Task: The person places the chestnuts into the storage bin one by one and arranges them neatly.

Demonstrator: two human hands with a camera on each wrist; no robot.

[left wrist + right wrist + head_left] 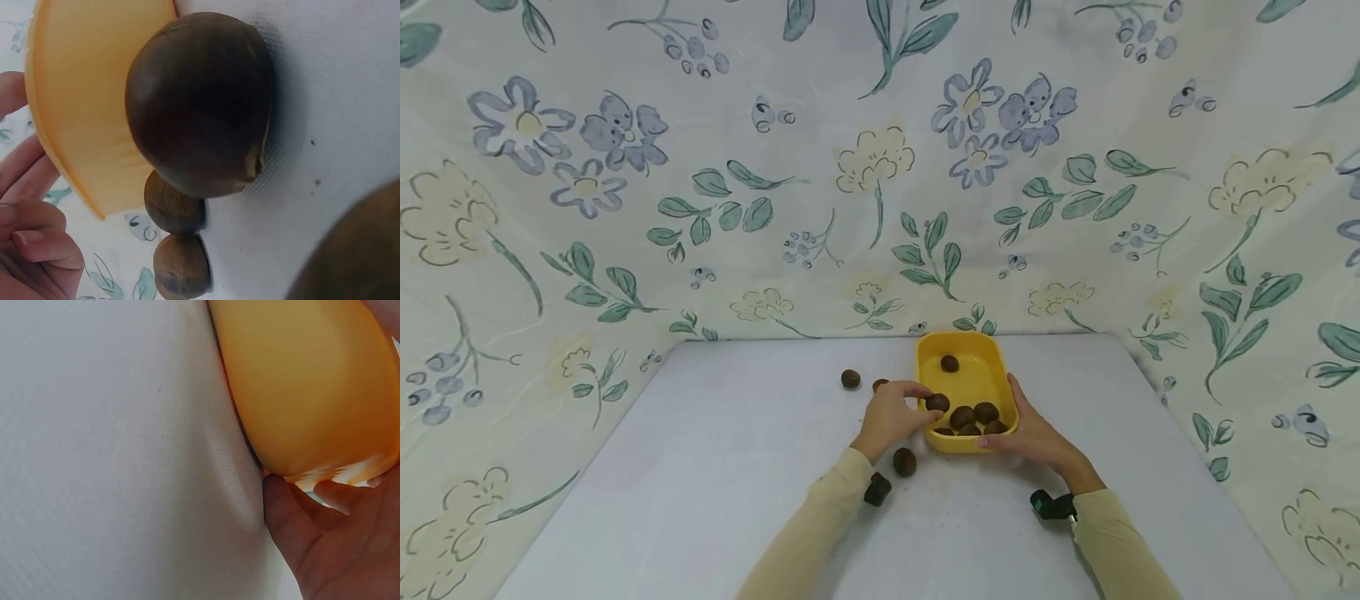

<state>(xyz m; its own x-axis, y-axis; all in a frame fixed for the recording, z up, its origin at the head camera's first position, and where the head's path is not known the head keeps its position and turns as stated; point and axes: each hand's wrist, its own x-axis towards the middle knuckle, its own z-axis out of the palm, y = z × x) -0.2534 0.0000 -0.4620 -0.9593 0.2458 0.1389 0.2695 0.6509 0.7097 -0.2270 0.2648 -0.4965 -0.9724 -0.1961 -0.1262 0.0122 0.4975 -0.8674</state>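
A yellow rounded rectangular container (977, 337) stands on the white table, with several brown chestnuts (962, 416) inside, most gathered toward its near end. At its left rim, my left hand (891, 417) pinches a chestnut (937, 402) between thumb and fingers. My right hand (1033, 433) grips the near right corner, thumb on the front wall and fingers along the right side. In the right wrist view, that hand (350, 544) lies against the container's wall (306, 387). The left wrist view has the left hand's curled fingers (37, 244) beside the container (87, 112).
On the table left of the container lie a chestnut (850, 379) and another partly behind the left hand. A nearer chestnut (905, 462) sits by the left wrist. Dark wrist cameras (877, 489) show beside both sleeves. A floral cloth (820, 208) hangs behind the table.
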